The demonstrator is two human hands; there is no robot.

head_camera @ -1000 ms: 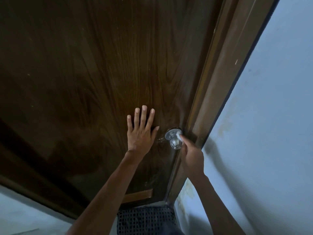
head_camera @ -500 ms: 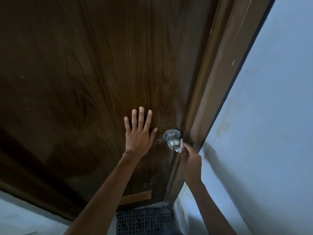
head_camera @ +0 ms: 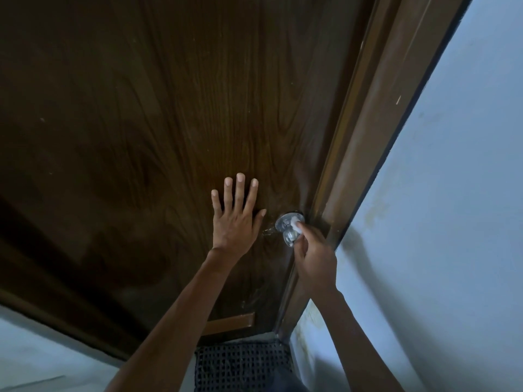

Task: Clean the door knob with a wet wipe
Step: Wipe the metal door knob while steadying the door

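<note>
knob (head_camera: 290,230) sits just up-left of my right hand (head_camera: 315,257), whose fingers pinch a white wipe (head_camera: 296,223) against its top; left hand (head_camera: 236,219) lies splayed flat on the door (head_camera: 169,123), holding nothing

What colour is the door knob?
Shiny silver metal; the door knob shows best in the head view.
</note>
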